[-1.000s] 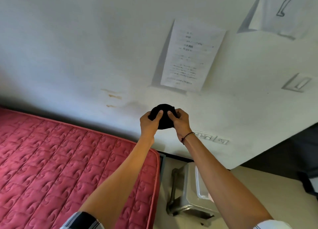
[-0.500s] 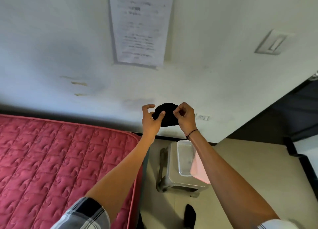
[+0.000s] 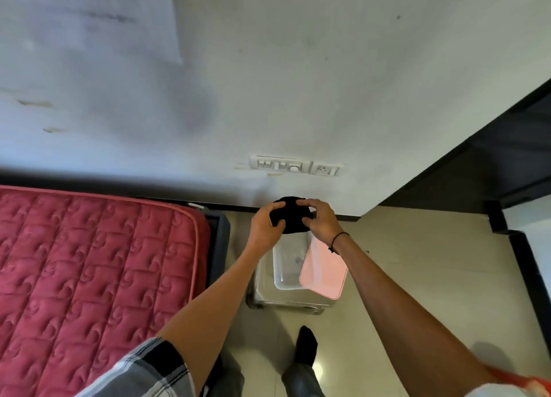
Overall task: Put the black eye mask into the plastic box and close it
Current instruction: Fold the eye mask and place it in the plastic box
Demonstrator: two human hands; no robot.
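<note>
Both hands hold the black eye mask (image 3: 293, 216) bunched into a rounded wad in the air, the left hand (image 3: 265, 228) clamped on its left side and the right hand (image 3: 320, 222) pinching its right side, fingers curled over the top. The mask hangs above the far end of the clear plastic box (image 3: 287, 265), which sits open and seemingly empty on a low metal stool (image 3: 264, 289) beside the red quilted mattress (image 3: 89, 277). A pink lid (image 3: 323, 274) leans tilted against the box's right edge, partly over the rim. So the task looks about a third done: the mask is gathered and carried to the box, but it is not yet inside, and the lid is not yet seated. What remains is lowering the mask in, letting go, and pressing the lid down. The strap is hidden inside the wad or behind the fingers, and the far wall of the box is covered by the hands and mask. Motion blur softens the box interior, so a faint mark on its floor may be only a reflection. The stool's legs are mostly cut from sight.
</note>
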